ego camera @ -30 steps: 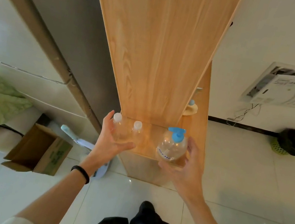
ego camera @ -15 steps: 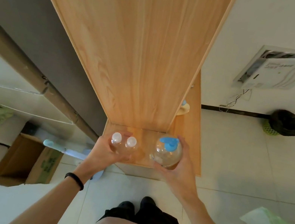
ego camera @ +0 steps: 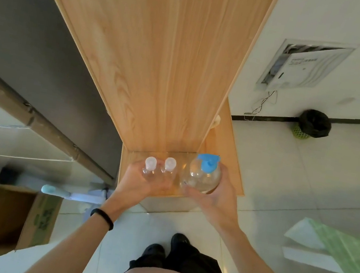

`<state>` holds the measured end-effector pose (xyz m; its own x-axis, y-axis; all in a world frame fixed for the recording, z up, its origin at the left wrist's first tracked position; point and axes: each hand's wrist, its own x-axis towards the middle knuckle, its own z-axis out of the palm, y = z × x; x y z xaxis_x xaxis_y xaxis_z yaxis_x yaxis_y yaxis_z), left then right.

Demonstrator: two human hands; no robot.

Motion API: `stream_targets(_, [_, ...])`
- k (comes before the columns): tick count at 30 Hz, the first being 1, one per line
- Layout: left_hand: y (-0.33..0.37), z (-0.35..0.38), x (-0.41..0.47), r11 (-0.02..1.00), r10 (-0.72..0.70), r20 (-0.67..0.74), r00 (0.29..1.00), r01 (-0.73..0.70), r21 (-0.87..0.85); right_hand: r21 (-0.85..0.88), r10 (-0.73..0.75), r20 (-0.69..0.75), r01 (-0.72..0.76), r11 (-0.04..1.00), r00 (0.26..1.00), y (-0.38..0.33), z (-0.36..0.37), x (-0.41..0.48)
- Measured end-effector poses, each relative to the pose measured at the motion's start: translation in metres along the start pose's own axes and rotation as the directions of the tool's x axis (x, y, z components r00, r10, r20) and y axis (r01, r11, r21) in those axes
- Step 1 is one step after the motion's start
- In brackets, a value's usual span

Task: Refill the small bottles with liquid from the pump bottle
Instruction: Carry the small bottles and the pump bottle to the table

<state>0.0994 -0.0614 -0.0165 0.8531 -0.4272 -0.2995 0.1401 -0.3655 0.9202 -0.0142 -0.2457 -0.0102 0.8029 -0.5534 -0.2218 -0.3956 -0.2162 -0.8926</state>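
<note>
Clear small bottles (ego camera: 149,174), side by side, sit in the left hand (ego camera: 139,185), fingers curled round both from below. Just beside them the right hand (ego camera: 214,202) grips the pump bottle (ego camera: 201,177), fingers wrapped round its base, blue pump up. Its label is too blurred to read. Both hands are above a wooden shelf (ego camera: 232,150). Green print on the box (ego camera: 16,215) is illegible.

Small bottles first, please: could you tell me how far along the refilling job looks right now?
Done: nothing looks filled yet; both small bottles have their white caps on. In hand: the left hand grips the pair and the right hand grips the pump bottle at the wooden shelf. Left: uncapping, pumping liquid into each, recapping.
</note>
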Motion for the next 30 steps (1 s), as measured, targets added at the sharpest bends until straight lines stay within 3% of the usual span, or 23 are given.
stream_targets(8, [-0.006, -0.02, -0.038, 0.991, -0.088, 0.139, 0.986, 0.101, -0.093, 0.422, 0.137, -0.019, -0.117, 0.899, 0.99, 0.017, -0.006, -0.048])
stream_targets(15, [-0.014, -0.009, -0.083, 0.98, -0.134, 0.353, 0.926, 0.176, -0.09, 0.679, 0.338, 0.004, -0.251, 0.69, 0.941, 0.042, -0.007, -0.149])
stream_targets(23, [-0.016, 0.037, -0.125, 0.977, -0.185, 0.609, 0.771, 0.208, 0.033, 0.76, 0.491, -0.134, -0.228, 0.609, 0.861, 0.073, -0.019, -0.275])
stream_targets(26, [-0.019, 0.06, -0.153, 0.98, -0.193, 0.699, 0.688, 0.167, 0.106, 0.785, 0.503, -0.236, -0.142, 0.603, 0.831, 0.091, -0.023, -0.328])
stream_targets(30, [-0.027, 0.095, -0.203, 0.97, -0.242, 0.771, 0.59, 0.148, 0.192, 0.823, 0.573, -0.385, -0.011, 0.567, 0.724, 0.114, -0.024, -0.408])
